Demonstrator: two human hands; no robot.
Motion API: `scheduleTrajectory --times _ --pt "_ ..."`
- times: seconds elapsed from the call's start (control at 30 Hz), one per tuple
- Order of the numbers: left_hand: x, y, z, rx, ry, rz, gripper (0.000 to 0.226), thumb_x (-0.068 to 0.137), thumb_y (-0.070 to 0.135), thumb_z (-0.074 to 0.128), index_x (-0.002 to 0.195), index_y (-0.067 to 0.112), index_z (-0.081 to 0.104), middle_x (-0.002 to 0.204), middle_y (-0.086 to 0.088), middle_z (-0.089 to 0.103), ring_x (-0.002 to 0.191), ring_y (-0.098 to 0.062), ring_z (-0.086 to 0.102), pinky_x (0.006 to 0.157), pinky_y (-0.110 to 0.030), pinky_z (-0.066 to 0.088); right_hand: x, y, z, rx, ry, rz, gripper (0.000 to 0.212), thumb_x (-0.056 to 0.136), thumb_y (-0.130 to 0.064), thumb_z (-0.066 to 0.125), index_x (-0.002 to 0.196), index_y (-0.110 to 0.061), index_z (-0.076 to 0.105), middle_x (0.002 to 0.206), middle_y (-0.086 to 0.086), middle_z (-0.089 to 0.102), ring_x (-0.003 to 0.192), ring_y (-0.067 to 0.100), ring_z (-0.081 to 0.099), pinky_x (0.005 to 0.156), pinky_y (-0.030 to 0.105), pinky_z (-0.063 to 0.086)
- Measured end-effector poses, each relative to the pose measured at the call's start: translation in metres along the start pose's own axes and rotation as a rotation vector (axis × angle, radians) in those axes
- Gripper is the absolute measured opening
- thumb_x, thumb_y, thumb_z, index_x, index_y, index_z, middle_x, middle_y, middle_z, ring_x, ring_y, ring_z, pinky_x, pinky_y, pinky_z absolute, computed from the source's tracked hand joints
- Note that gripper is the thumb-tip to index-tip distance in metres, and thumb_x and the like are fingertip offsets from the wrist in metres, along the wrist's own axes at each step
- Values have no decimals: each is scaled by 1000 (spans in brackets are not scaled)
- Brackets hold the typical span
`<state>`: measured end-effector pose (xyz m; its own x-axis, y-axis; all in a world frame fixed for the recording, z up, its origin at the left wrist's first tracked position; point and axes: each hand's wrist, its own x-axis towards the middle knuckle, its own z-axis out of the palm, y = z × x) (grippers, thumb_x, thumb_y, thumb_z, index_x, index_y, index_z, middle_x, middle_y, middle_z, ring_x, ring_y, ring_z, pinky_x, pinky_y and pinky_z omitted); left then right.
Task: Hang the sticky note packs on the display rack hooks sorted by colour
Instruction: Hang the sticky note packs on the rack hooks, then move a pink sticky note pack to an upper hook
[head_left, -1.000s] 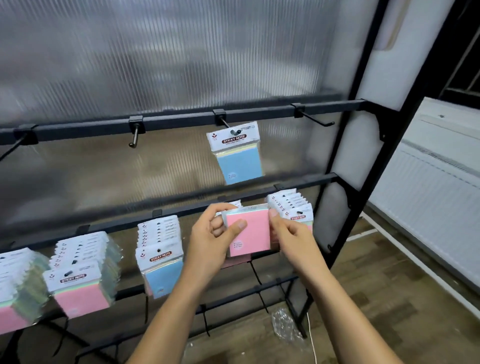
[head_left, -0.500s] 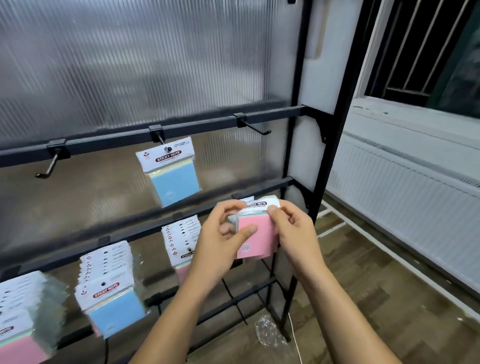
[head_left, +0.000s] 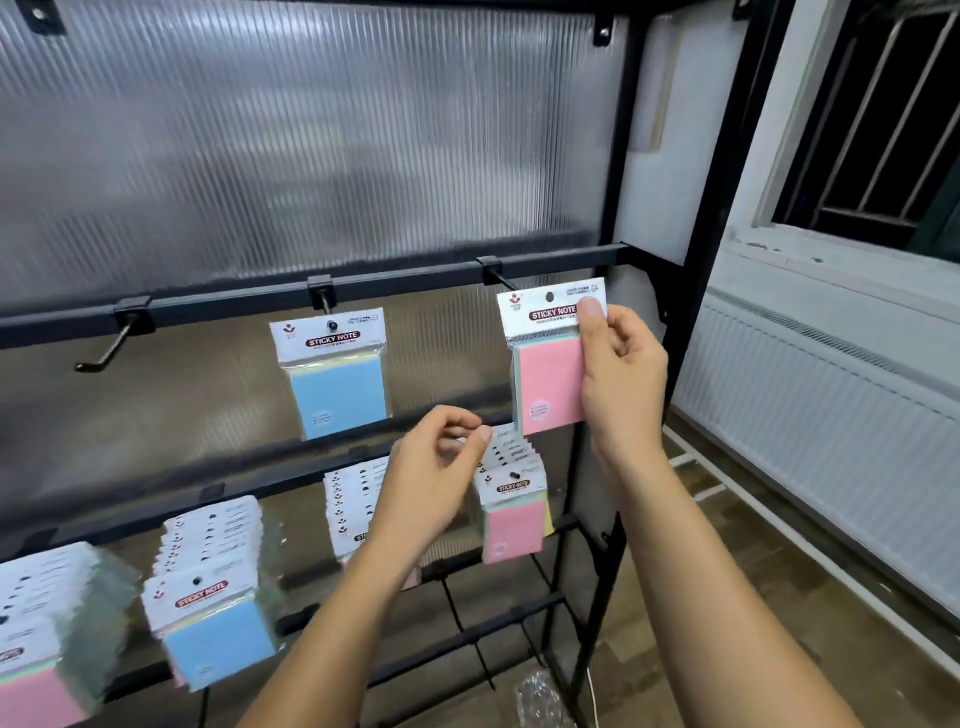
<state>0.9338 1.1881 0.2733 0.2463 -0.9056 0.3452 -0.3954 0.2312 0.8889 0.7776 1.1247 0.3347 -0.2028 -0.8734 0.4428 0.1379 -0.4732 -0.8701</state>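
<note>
A: Moved up: pink pack (head_left: 551, 364) now at the right end of the rack's upper bar (head_left: 405, 283), pinched in right hand (head_left: 618, 374), hole lined up with the hook (head_left: 503, 281).
B: Left hand (head_left: 436, 467)?
A: Off the pack, loosely curled, holding nothing. Blue pack (head_left: 335, 371) hangs mid-bar, so pink gets its own hook.

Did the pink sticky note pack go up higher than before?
Yes. The pink sticky note pack rose from beside the lower black rack bar to the upper black rack bar, held by the right hand at the rightmost hook.
</note>
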Motion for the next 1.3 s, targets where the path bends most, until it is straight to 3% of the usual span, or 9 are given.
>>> scheduleTrajectory --times 0.13,0.47,0.8,1.03,1.23,1.3 --pt "3 -4 3 39 25 -27 2 91 26 67 91 24 66 86 9 67 75 2 59 68 -11 45 13 9 2 -17 -20 35 31 100 -34 57 84 -8 64 68 -6 68 63 7 58 57 21 42" --pt "2 -15 11 231 47 -12 4 91 34 65 90 30 64 84 15 67 82 0 60 76 -25 52 27 20 3 18 -45 122 36 99 -34 60 88 0 66 73 0 72 68 12 63 60 24 47" --pt "1 -18 17 272 49 -5 3 91 33 65 91 30 63 85 15 66 83 0 59 78 -28 53 40 30 7 -45 -85 136 49 95 -40 61 87 8 58 72 11 62 67 20 53 63 32 39" --pt "-8 -23 10 432 55 23 5 92 33 62 94 28 62 85 18 64 82 3 59 75 -29 52 33 41 6 -145 -121 95 50 99 -40 57 81 7 52 62 2 48 57 9 40 53 26 32" --pt "-45 -38 11 649 17 41 9 93 38 56 98 31 59 91 18 63 87 -7 58 72 -31 48 -19 66 -21 -242 -256 138 30 99 -37 57 80 -14 63 71 1 70 61 10 62 64 29 52" --pt "-61 -47 13 714 12 53 11 93 37 56 99 28 58 94 13 64 91 -12 58 74 -34 50 -43 86 -31 -328 -299 159 25 96 -35 60 77 -19 63 70 1 71 63 14 65 71 38 57"
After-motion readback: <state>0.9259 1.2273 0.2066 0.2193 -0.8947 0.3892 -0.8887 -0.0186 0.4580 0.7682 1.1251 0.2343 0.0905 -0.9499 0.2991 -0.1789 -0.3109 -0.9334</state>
